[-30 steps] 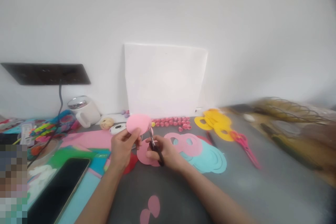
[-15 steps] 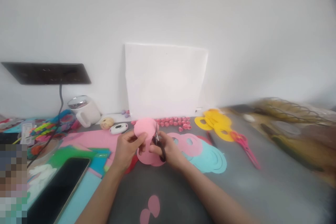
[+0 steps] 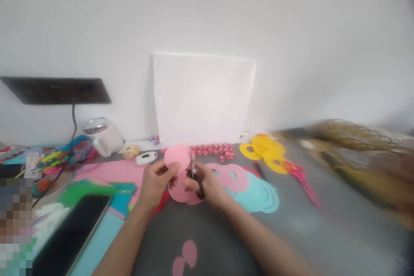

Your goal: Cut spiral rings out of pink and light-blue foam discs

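A pink paper circle (image 3: 177, 156) is pinched between the thumb and fingers of my left hand (image 3: 157, 182), held above the table. My right hand (image 3: 207, 184) grips black-handled scissors (image 3: 198, 181), their blades pointing up along the circle's right edge. Below my hands lie more pink round pieces (image 3: 181, 194), partly covered by my fingers. To the right, pink cut-outs with holes (image 3: 239, 179) overlap light blue ones (image 3: 258, 200). Two small pink petal-like pieces (image 3: 189, 253) rest on the dark table nearer to me.
Yellow ring cut-outs (image 3: 268, 151) and pink scissors (image 3: 303, 183) lie right. Rolled pink pieces (image 3: 210, 150) stand in rows before a white board (image 3: 203, 99). Left are a phone (image 3: 73, 235), coloured sheets (image 3: 110, 172), a white mug (image 3: 106, 140) and a hanging cable (image 3: 74, 116).
Over the last second, the circle and both hands have shifted slightly right, and the scissors have turned more upright against its edge. In the last half second they have hardly moved.
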`<act>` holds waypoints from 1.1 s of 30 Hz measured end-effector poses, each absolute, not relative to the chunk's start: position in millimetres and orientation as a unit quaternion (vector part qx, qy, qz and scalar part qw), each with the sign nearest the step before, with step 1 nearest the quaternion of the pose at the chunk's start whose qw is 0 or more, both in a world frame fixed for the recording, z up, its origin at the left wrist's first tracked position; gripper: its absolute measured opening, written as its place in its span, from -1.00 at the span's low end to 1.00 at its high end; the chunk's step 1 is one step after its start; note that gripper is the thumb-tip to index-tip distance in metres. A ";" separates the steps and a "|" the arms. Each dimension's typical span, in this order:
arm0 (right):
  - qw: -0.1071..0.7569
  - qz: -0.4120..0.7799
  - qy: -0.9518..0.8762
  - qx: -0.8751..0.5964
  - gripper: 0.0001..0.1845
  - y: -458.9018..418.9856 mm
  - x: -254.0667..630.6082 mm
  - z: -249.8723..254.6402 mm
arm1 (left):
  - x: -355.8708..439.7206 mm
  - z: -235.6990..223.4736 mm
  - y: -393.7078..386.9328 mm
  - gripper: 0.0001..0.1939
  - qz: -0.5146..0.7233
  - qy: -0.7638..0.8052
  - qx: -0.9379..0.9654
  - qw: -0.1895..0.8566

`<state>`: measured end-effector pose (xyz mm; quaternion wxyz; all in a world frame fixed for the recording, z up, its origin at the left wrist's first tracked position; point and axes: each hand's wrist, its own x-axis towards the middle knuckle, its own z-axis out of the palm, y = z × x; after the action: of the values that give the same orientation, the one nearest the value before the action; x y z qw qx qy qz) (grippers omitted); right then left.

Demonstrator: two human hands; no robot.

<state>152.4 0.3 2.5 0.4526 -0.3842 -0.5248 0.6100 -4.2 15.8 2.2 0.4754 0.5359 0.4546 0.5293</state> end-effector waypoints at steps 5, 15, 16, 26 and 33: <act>0.453 0.619 -0.517 -0.381 -0.43 1.6 152.3 -1.1 | -4.0 3.3 15.9 -0.73 0.536 0.459 0.529 0.471; 0.435 0.628 -0.518 -0.384 -0.45 -0.3 148.4 -8.6 | 0.3 8.5 12.3 -0.70 0.512 0.463 0.504 0.520; 0.434 0.628 -0.519 -0.384 -0.46 -0.7 148.0 -9.7 | 0.0 7.4 12.8 -0.68 0.508 0.471 0.502 0.517; 0.441 0.633 -0.517 -0.371 -0.45 -1.8 149.1 -4.0 | -3.9 4.9 15.7 -0.68 0.482 0.489 0.512 0.516; 0.445 0.637 -0.515 -0.362 -0.46 -2.3 147.9 -4.3 | -4.0 6.2 15.6 -0.77 0.482 0.485 0.509 0.523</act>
<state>147.9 -2.3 -4.3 0.4451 -0.3617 -0.5155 0.6367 -4.0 15.6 6.2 0.5229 0.5092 0.4845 0.4822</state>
